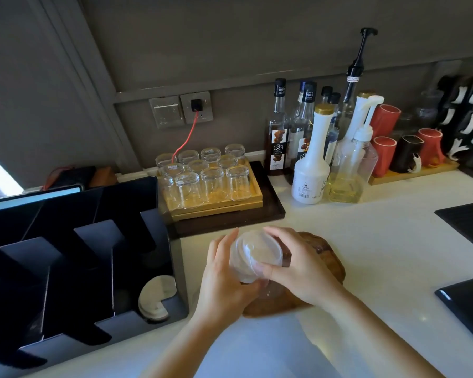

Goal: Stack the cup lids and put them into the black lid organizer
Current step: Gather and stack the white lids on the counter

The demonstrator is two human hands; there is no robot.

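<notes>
— Held where? Stack of clear, round plastic cup lids (253,255) gripped between both hands, above a brown wooden board (328,257) on the white countertop (366,222).
— Grip? Left hand (224,279) wrapped around the stack's near-left side, fingers curled shut on it; right hand (301,266) closed over the far-right end, thumb pressing at the bottom edge.
— Axis? Tilted, running roughly from 7 o'clock up to 1 o'clock, face of the top lid turned toward the camera.
— Destination? Black, slotted lid organizer (74,268) at 9 o'clock from the hands, left hand nearer. Rightmost slot already holding a few pale lids (156,298), at about 8 o'clock from the stack.
— Likely need? Probably swinging the stack left and turning it to match the slot.
— In the way? Nothing between hands and organizer. Upturned clear drinking glasses (210,178) on a wooden tray at 11 o'clock, syrup bottles (306,143) at 1 o'clock, both well apart.
</notes>
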